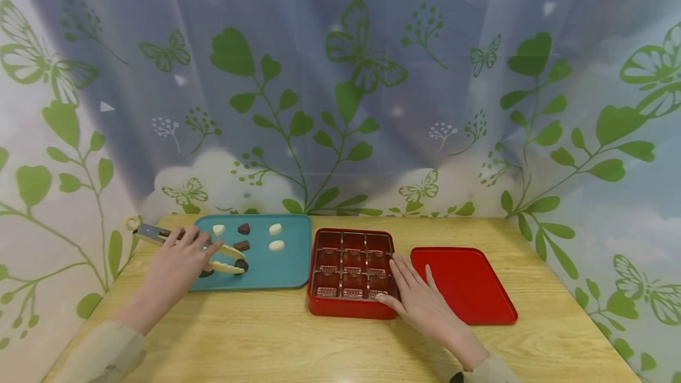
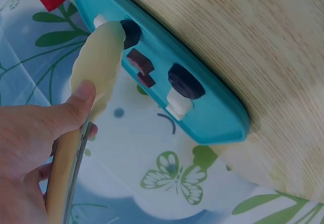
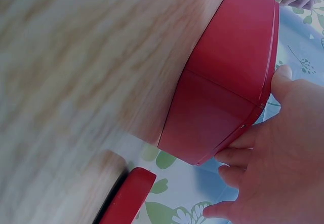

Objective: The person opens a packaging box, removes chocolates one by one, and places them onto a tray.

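My left hand (image 1: 178, 259) holds a pair of tongs (image 1: 226, 267) with cream scalloped tips over the blue tray (image 1: 287, 273). At the tips' ends sits a dark round chocolate (image 1: 242, 265); whether they pinch it, I cannot tell. In the left wrist view, the thumb presses the tongs (image 2: 98, 62), whose tip overlaps the dark chocolate (image 2: 132, 34). My right hand (image 1: 425, 306) rests against the right side of a red box (image 1: 351, 309), fingers extended, thumb at the front corner of its rim. A clear divided insert (image 1: 353, 259) with several compartments lines the box.
White chocolates (image 1: 276, 246) and brown chocolates (image 1: 242, 246) lie spread on the tray. Another dark piece (image 1: 206, 273) is partly behind the left hand. Right of the box lies a flat red lid (image 1: 473, 288). A printed curtain (image 1: 340, 135) hangs behind the wooden table (image 1: 255, 336).
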A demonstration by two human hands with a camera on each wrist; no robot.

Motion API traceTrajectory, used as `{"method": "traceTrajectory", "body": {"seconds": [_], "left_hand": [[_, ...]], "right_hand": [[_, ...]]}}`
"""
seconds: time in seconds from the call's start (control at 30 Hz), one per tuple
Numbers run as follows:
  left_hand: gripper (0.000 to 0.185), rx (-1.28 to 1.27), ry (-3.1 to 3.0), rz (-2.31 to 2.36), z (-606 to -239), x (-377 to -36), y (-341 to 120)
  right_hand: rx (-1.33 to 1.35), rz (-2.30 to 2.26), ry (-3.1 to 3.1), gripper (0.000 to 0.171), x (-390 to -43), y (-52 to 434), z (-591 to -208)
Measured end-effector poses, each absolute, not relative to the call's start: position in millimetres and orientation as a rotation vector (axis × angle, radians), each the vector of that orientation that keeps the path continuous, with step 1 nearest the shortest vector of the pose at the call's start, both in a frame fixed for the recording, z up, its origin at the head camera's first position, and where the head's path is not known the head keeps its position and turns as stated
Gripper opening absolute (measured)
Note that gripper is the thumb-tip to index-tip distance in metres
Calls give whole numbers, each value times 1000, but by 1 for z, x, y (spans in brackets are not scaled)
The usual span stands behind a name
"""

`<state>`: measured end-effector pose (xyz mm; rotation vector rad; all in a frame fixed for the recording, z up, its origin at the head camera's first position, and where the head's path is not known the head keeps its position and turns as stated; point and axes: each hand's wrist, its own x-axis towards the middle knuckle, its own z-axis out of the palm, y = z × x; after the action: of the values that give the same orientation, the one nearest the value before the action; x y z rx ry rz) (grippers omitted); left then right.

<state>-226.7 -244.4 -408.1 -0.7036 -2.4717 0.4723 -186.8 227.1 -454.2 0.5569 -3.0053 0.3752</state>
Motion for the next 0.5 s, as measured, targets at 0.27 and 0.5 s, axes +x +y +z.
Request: {"method": "traceTrajectory", "body": {"seconds": [0.27,0.5], "left_hand": [[54,-668,-2502,464,-410,-225,-242],[60,-684,-2428,366,-404,-222,-231]], "right_hand": [[562,371,-3013,85,-187,227,-455],[560,397,-3024,86,-187,228,-452]]}}
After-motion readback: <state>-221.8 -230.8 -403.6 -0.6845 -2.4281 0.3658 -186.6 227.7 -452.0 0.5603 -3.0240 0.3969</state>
